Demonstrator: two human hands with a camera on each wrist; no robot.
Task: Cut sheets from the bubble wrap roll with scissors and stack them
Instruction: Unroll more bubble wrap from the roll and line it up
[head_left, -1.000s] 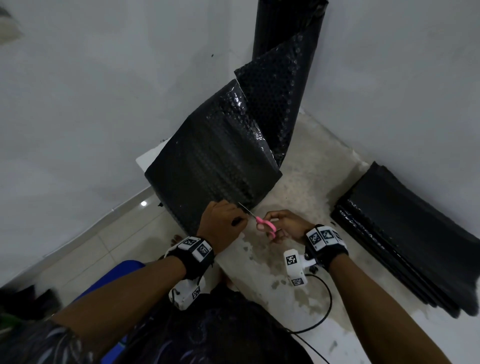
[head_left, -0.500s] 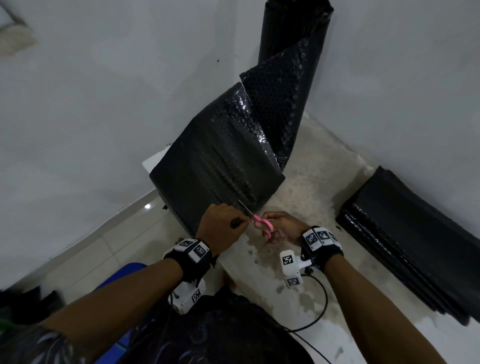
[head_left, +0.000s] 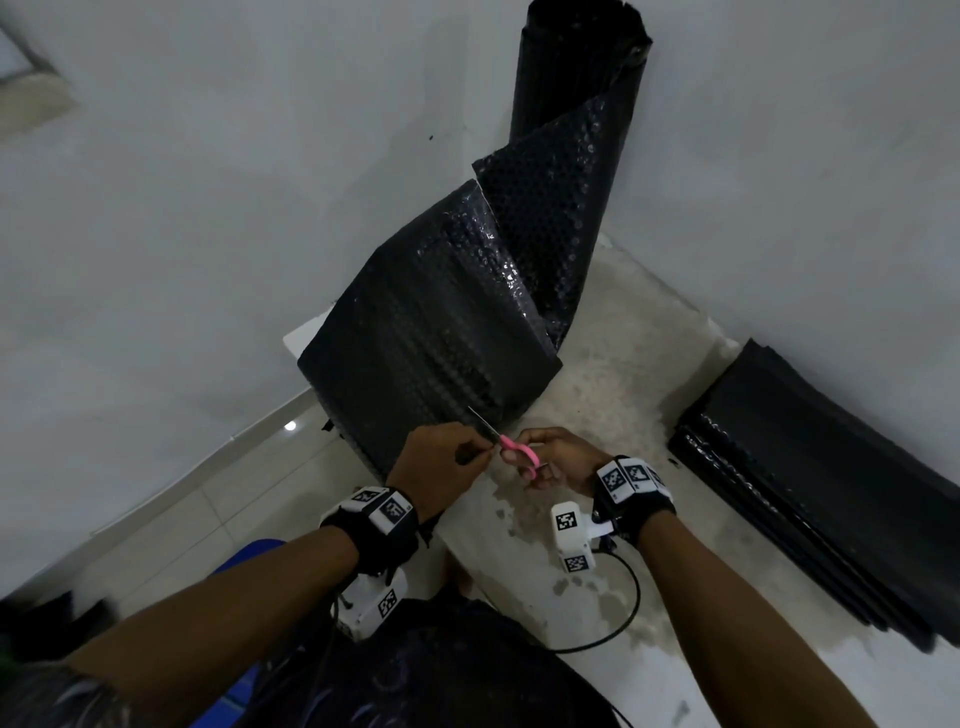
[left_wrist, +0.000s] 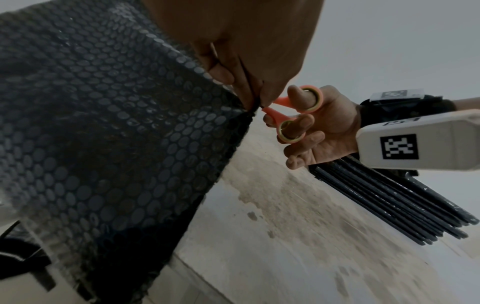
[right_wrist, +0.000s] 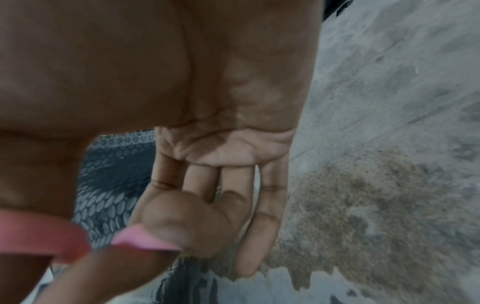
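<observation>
A black bubble wrap roll (head_left: 576, 67) stands in the room corner, and its loose sheet (head_left: 431, 332) (left_wrist: 109, 131) hangs down toward me. My left hand (head_left: 441, 462) (left_wrist: 249, 82) pinches the near edge of that sheet. My right hand (head_left: 556, 460) (left_wrist: 311, 131) grips pink-handled scissors (head_left: 511, 449) (left_wrist: 291, 113) (right_wrist: 140, 238), thumb and a finger through the loops. The blades point up-left into the sheet's edge right beside my left fingers. A stack of cut black sheets (head_left: 821, 478) (left_wrist: 394, 201) lies on the floor at the right.
White walls meet behind the roll. The concrete floor (head_left: 613, 364) is stained. A white object (head_left: 301, 338) pokes out behind the sheet's left side. A black cable (head_left: 618, 623) loops on the floor near my right wrist. Something blue (head_left: 249, 551) lies under my left arm.
The view has tilted up a little, showing more of the roll. Both hands stay at the sheet's near edge with the scissors blades in it.
</observation>
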